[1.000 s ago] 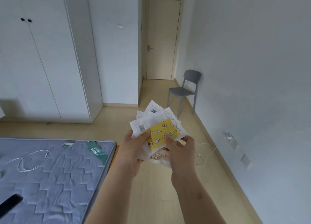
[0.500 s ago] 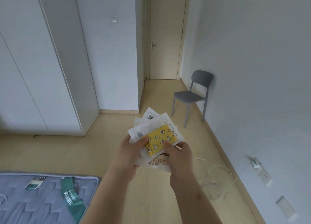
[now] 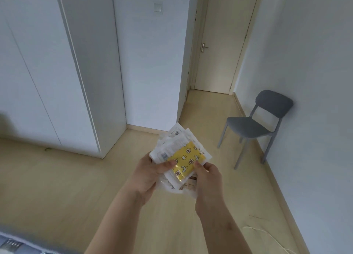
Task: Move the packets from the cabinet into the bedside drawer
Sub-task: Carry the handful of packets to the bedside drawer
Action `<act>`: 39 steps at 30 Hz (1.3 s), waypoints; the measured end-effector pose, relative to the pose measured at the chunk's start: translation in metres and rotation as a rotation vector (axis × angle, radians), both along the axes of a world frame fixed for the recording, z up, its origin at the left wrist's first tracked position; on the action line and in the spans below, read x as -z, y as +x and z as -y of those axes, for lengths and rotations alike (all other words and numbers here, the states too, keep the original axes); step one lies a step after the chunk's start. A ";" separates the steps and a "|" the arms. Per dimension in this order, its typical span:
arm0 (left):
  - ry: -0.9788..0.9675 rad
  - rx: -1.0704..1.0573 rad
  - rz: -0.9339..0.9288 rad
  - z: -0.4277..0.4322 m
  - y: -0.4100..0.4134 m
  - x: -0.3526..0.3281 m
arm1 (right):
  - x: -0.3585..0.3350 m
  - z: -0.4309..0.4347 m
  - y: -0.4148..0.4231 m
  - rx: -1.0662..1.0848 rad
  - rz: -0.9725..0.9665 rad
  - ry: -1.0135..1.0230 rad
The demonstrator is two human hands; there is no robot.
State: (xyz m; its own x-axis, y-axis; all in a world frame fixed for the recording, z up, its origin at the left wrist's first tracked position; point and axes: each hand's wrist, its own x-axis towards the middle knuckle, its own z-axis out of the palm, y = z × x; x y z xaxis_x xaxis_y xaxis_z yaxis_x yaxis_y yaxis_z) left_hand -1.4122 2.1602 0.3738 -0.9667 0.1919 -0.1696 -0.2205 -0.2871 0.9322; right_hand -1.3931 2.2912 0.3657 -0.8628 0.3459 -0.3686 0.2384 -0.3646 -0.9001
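The packets (image 3: 176, 142) are held as a loose fan over the floor (image 3: 76, 187). The left hand (image 3: 147, 174) grips one side with its thumb curled on top, and the right hand (image 3: 208, 179) pinches the other beside the yellow packet (image 3: 188, 161). How many lie underneath is hard to tell. The slick sleeves may slide apart and drop if either grip loosens; the bedside drawer is out of view

Top: small square yellow packet (image 3: 188, 161), printed all over w/ white stars, moons & brown-centred flower shapes. Under it: stack of white paper packets (image 3: 178, 139), one w/ dark barcode, lowest w/ brownish print. Moulded plastic chair (image 3: 252, 127): plain dark grey. Wood-look floor (image 3: 57, 187): pale beige. Tall flat-fronted cabinet (image 3: 47, 62): white. Panel door (image 3: 223, 24): cream, silver lever handle (image 3: 204, 47).
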 end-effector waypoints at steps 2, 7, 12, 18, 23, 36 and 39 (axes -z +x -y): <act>0.011 -0.011 -0.019 0.004 -0.052 0.003 | 0.002 0.006 -0.056 -0.013 -0.015 0.004; 0.054 -0.032 -0.025 0.028 -0.166 0.003 | 0.000 0.028 -0.175 0.011 -0.020 0.028; 0.026 -0.044 -0.045 0.079 -0.256 -0.011 | -0.017 0.068 -0.280 -0.097 -0.048 -0.032; 0.137 -0.197 -0.068 0.185 -0.334 -0.006 | -0.013 0.167 -0.384 -0.365 -0.038 -0.159; 0.156 -0.430 -0.056 0.235 -0.420 -0.004 | -0.011 0.233 -0.497 -0.471 -0.082 -0.113; 0.162 -1.265 -0.033 0.487 -0.478 -0.011 | -0.015 0.536 -0.618 -1.038 0.016 -0.029; 0.139 -1.337 -0.022 0.544 -0.477 -0.003 | -0.009 0.609 -0.612 -1.150 0.039 0.002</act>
